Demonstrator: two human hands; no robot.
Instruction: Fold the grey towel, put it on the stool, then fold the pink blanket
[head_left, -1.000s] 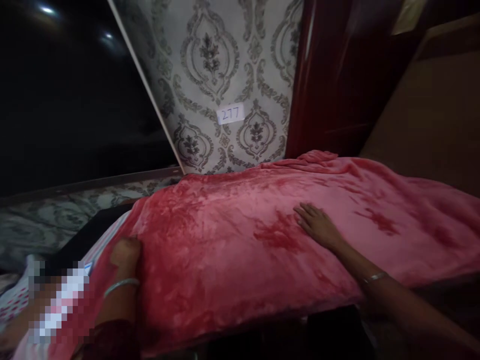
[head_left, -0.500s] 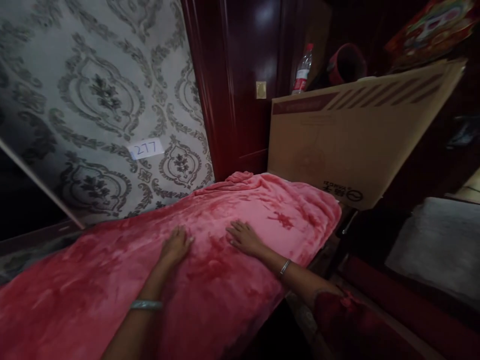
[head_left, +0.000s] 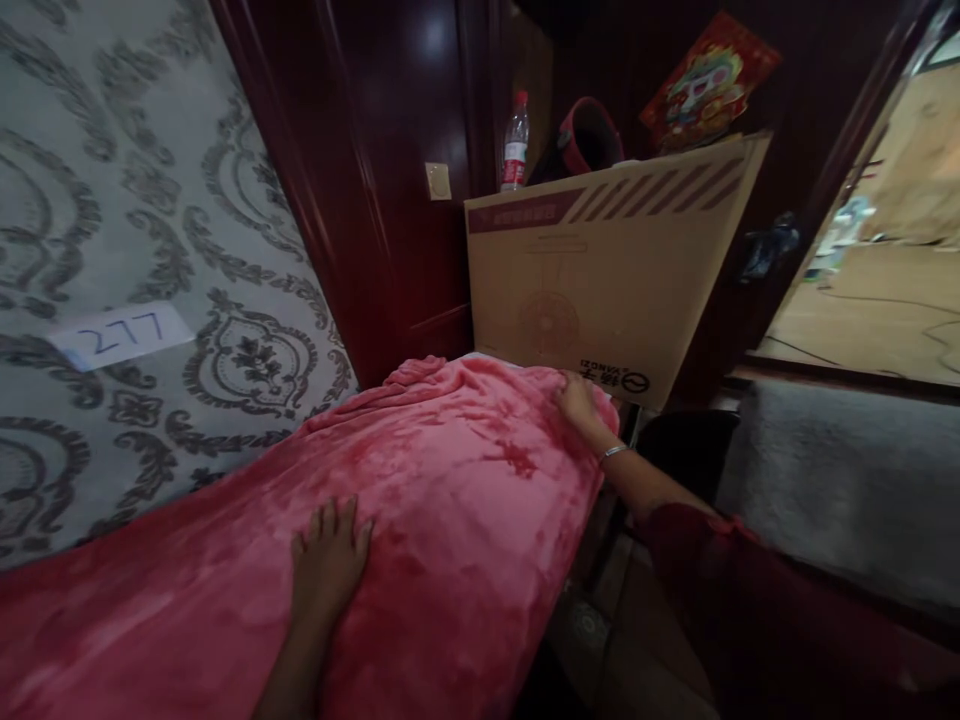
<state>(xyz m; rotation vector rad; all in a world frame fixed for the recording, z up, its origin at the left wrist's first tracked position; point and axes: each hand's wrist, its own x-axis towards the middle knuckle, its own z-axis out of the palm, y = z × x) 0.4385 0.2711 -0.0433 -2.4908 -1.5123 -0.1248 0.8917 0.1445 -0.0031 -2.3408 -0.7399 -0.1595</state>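
A fluffy pink blanket with darker red patches lies over a long raised surface. Its far end is bunched into folds, and a bit of white shows under the far edge. My left hand rests flat on the blanket, fingers spread, holding nothing. At the far right corner my right hand, with a silver bangle at the wrist, has its fingers curled on the bunched blanket edge. Those fingertips are partly hidden in the cloth.
A large cardboard box stands just beyond the blanket's far end. Behind its top are a red-capped bottle and a red packet. Patterned wallpaper borders the left side. A grey padded seat lies at right, near a doorway.
My right hand has moved from the blanket's middle to its far right corner and closed on the edge. My left hand stays flat on the blanket. The view has turned right.
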